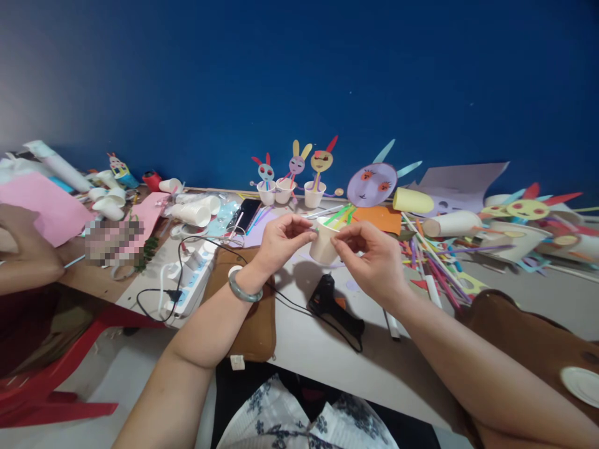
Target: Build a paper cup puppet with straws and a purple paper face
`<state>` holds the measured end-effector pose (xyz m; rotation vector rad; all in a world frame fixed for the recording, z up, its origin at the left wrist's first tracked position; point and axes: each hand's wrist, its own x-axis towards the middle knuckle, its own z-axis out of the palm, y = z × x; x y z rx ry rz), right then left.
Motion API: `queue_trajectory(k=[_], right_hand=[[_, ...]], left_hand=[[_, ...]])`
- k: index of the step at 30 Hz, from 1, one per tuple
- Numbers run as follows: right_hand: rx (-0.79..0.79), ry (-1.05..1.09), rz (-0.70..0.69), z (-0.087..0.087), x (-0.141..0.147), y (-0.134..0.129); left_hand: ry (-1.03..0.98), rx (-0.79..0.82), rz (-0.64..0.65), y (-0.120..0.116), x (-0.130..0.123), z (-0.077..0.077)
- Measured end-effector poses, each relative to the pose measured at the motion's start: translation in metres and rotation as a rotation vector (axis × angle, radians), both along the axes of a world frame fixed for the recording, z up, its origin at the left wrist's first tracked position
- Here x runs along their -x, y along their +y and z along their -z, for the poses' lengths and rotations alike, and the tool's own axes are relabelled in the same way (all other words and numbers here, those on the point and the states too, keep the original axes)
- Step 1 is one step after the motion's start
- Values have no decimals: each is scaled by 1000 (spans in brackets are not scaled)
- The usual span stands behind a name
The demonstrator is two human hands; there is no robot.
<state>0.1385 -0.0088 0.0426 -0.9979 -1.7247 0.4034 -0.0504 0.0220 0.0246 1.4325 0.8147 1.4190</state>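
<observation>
A white paper cup [324, 244] is held upright between my two hands above the table. My left hand [286, 240] pinches its left side with thumb and fingertips. On the right side, my right hand [369, 252] grips the cup near the rim. Green and yellow strips [340, 216] stick up out of the cup. Behind them shows a purple paper face [372, 185] with orange eyes and light blue ears; whether it joins the strips I cannot tell. Below the cup, a black glue gun [334, 308] lies on the table with its cord running left.
Several finished rabbit-faced cups [313, 194] stand along the blue wall. A white power strip [194, 284] and a brown leather-like pad [248, 337] lie left. Coloured sticks [442, 274] and paper cups [452, 223] crowd the right. Another person's arm [23, 249] is at far left, above a red chair [70, 374].
</observation>
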Motion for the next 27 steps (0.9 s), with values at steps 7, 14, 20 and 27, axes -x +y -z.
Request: queue_trajectory(k=[7,14,20,27], right_hand=[[14,11,6,0,-1,1],[19,16,35,-2,-3,4],[16,9,29,-4,-4,4],[24,-20,8,-5,-3,2]], left_hand=[[5,26,29,2,0,1],[24,31,-23,-2,-1,-5],[36,68,-50,0,0,-5],[109,50,51,7,1,2]])
